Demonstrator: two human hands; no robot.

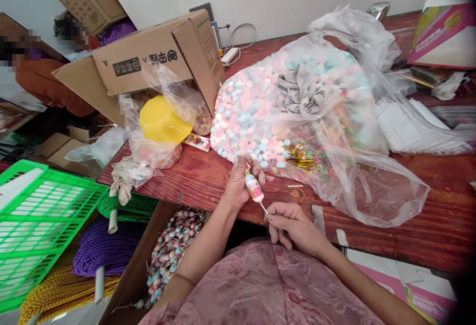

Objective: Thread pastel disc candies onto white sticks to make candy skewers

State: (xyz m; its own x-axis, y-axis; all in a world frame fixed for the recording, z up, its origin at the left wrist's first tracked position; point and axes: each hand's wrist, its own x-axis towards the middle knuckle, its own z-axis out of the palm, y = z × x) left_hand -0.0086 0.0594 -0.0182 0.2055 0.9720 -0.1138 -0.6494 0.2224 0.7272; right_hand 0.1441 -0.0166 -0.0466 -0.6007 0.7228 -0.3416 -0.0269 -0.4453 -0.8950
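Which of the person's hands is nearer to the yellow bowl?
Left. The left hand is to the right of the yellow bowl; the right hand is farther right.

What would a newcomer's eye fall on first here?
Probably the clear bag of pastel pieces across the middle of the table. Then the green basket at the view's left edge and the yellow bowl beside the carton. In front of the bag, the left hand holds a packet; the right hand pinches its white stick.

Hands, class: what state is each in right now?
Left hand: closed, holding the packet.
Right hand: closed, fingertips on the stick.
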